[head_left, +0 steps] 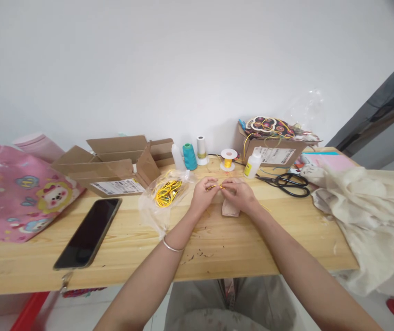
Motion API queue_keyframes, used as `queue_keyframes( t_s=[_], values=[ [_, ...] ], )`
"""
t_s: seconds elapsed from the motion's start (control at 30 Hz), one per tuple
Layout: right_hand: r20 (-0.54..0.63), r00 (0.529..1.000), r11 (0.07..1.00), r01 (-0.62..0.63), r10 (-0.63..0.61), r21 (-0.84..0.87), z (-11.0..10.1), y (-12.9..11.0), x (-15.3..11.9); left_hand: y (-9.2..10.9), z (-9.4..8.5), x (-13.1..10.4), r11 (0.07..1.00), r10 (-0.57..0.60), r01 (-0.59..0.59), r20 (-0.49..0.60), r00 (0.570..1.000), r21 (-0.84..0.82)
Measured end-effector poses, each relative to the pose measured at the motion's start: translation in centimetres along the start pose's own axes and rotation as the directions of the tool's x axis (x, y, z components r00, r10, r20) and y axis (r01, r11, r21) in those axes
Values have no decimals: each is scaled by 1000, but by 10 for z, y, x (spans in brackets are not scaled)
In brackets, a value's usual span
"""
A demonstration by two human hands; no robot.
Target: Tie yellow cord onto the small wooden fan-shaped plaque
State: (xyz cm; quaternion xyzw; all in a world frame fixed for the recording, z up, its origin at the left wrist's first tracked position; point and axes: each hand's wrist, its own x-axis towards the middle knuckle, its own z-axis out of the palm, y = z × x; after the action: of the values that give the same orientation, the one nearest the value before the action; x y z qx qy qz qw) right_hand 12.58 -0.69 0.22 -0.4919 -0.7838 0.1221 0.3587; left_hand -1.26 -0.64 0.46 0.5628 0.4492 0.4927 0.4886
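Observation:
Both hands meet over the middle of the table, fingertips almost touching. My left hand [204, 192] pinches a thin yellow cord [221, 186]. My right hand [239, 195] grips the same cord from the other side, and a loose yellow end shows past its wrist. Fine detail between the fingertips is too small to make out. Beneath my right hand lies a small pinkish flat piece [230, 209], partly covered by it. Left of my hands, a clear plastic bag [148, 209] holds a bundle of yellow cord [168, 193].
Behind stand a teal thread cone [190, 157], a white spool [201, 149], a yellow thread spool [228, 161] and a small bottle [253, 164]. Black scissors [286, 183] and cream fabric [366, 207] lie right; a phone [88, 233], open carton [110, 171] and pink bag [27, 197] left.

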Motion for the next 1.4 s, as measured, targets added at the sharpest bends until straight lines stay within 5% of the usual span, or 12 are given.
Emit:
queue_keyframes(
  t_s=[0.43, 0.53, 0.67, 0.73, 0.83, 0.9, 0.97, 1.03, 1.1, 1.23, 1.4],
  values=[
    [-53, 952, 837, -237, 301, 493, -2, -8, 4, 2, 2, -2, 999, -43, 45, 63, 997, -25],
    [25, 933, 614, -255, 358, 747, -16, -14, 4, 1, 1, -2, 999, -49, 49, 33, 998, -7],
    [79, 964, 81, -103, 255, 991, -56, -15, -2, -1, 0, -2, 997, -76, 75, 22, 997, 20],
    [-28, 970, -153, 67, 241, 986, -76, -11, -5, -1, 0, -2, 997, -79, 78, 23, 997, 24],
    [-156, 924, -255, 254, 348, 933, -90, -1, -7, -1, 0, -3, 997, -75, 74, 24, 997, 35],
    [-125, 907, -114, 185, 402, 976, -85, 3, -4, 0, 0, -2, 996, -76, 75, 24, 997, 44],
    [-91, 892, 193, 5, 443, 981, -69, 3, 0, 0, 0, -2, 996, -78, 77, 25, 997, 45],
    [-81, 899, 578, -206, 431, 790, -49, 2, 3, 0, 0, -1, 996, -79, 78, 23, 997, 43],
    [-61, 929, 828, -296, 366, 476, -31, 0, 4, 0, -1, -2, 997, -70, 69, 20, 997, 44],
    [23, 971, 961, -240, 239, 136, -14, 0, 0, 0, -4, -3, 997, -46, 45, 5, 999, 66],
    [69, 990, 989, -131, 126, 72, -10, 3, -2, 2, -5, -3, 997, -71, 71, 8, 997, 41]
  ],
)
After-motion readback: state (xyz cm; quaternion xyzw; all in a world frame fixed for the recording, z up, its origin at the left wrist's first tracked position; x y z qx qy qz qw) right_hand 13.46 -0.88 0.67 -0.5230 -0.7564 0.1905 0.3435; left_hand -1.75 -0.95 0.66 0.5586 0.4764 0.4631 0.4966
